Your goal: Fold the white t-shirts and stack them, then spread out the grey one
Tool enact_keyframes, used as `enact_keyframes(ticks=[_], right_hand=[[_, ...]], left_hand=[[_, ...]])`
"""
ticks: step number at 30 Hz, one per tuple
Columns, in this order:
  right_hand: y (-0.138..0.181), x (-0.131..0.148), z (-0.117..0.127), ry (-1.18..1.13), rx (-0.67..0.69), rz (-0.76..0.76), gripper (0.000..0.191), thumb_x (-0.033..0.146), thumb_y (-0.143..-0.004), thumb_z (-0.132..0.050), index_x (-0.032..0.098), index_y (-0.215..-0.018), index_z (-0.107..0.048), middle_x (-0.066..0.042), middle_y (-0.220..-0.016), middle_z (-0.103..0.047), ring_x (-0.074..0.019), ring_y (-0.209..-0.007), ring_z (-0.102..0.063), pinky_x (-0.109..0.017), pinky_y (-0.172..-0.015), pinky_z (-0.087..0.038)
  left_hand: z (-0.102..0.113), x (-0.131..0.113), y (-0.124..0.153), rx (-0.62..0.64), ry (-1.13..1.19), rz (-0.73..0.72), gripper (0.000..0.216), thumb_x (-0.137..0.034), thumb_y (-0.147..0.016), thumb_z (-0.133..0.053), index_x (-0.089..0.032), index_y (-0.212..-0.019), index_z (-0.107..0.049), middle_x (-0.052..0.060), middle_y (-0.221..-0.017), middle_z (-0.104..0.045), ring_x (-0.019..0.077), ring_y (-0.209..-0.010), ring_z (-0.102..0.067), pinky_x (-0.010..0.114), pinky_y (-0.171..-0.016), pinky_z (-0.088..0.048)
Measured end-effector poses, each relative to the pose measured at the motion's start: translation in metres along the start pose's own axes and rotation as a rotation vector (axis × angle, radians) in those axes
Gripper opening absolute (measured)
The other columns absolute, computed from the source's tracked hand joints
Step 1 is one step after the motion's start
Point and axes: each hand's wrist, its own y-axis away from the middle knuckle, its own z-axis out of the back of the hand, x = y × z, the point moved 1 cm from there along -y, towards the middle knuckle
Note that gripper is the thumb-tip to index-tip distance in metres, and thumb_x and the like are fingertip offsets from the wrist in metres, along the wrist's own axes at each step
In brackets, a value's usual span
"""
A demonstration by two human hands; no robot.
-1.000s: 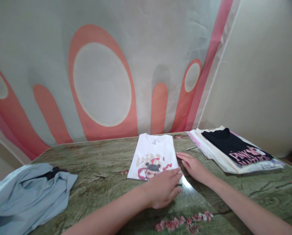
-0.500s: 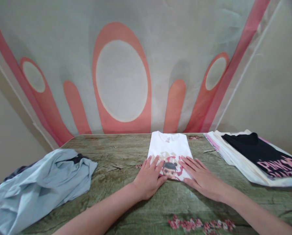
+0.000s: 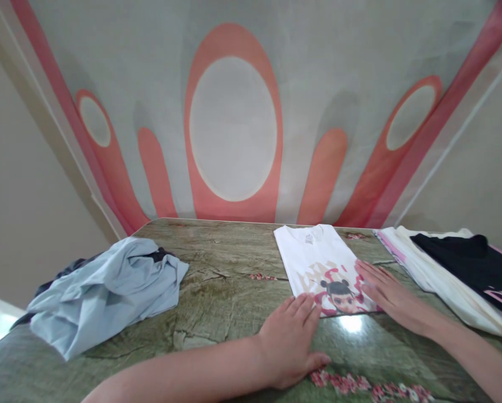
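A folded white T-shirt (image 3: pixel 303 254) lies on the table, its neckline toward the far edge and slightly turned. On its lower front is a printed cartoon face with dark hair buns. My left hand (image 3: pixel 291 341) is open and flat, its fingertips on the shirt's lower left corner and its thumb out over the tabletop. At the shirt's right edge, my right hand (image 3: pixel 396 296) rests with extended fingers, the fingertips touching the fabric beside the print.
To the left lies a crumpled light blue garment (image 3: pixel 112 291) with dark cloth under it. A stack of folded shirts (image 3: pixel 436 268) sits at the right, a black one with pink lettering on top. The wood-patterned table (image 3: pixel 217 246) meets a patterned backdrop (image 3: pixel 234 129) behind.
The view has swung left. The shirt has turned slightly on the table. My left hand has slid off the print toward the near left corner, and my right hand has moved to the right edge.
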Motion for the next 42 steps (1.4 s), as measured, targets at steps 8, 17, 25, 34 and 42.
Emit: enact_keyframes(ticks=[8,17,25,34,42], right_hand=[[-0.007,0.015,-0.003,0.092,-0.068,0.057,0.059,0.051,-0.088,-0.026,0.025,-0.141,-0.02,-0.002,-0.146,-0.02,-0.0227,-0.134,-0.017,-0.049,-0.109,-0.015],[-0.006,0.029,0.0,0.086,-0.028,0.045,0.063,0.054,-0.088,-0.026,0.021,-0.142,-0.021,-0.004,-0.146,-0.022,-0.0229,-0.134,-0.019,-0.045,-0.109,-0.017],[0.002,0.077,0.011,0.033,0.004,0.225,0.062,0.05,-0.09,-0.028,0.023,-0.143,-0.011,-0.002,-0.148,-0.017,-0.02,-0.135,-0.013,-0.042,-0.11,-0.014],[0.014,0.107,0.021,-0.055,0.1,0.249,0.075,0.058,-0.083,-0.037,0.023,-0.143,-0.008,-0.005,-0.148,-0.013,-0.0259,-0.135,-0.008,-0.048,-0.109,-0.012],[0.031,0.141,0.025,-0.231,0.191,0.32,0.082,0.059,-0.077,-0.047,0.027,-0.142,-0.01,-0.009,-0.147,-0.016,-0.0331,-0.133,-0.016,-0.054,-0.104,-0.019]], left_hand=[[0.011,0.013,-0.009,-0.065,-0.018,-0.022,0.066,-0.058,-0.089,-0.017,-0.016,-0.141,-0.019,0.009,-0.146,-0.019,0.0239,-0.134,-0.013,0.041,-0.108,-0.012],[0.0,0.031,-0.019,0.0,-0.062,-0.062,0.072,-0.063,-0.087,-0.015,-0.016,-0.141,-0.016,0.009,-0.147,-0.014,0.0241,-0.135,-0.01,0.042,-0.108,-0.008],[0.001,0.031,-0.02,-0.027,-0.165,-0.065,0.073,-0.063,-0.086,-0.016,-0.014,-0.14,-0.021,0.01,-0.146,-0.019,0.0229,-0.135,-0.012,0.041,-0.108,-0.01],[0.019,0.015,-0.017,-0.111,-0.244,0.038,0.053,-0.052,-0.09,-0.027,-0.012,-0.113,-0.054,0.013,-0.109,-0.06,0.0246,-0.106,-0.051,0.044,-0.102,-0.024],[0.016,0.036,-0.021,-0.128,-0.126,-0.011,0.045,-0.041,-0.094,-0.022,-0.019,-0.132,-0.036,0.007,-0.139,-0.035,0.0204,-0.129,-0.027,0.037,-0.106,-0.019]])
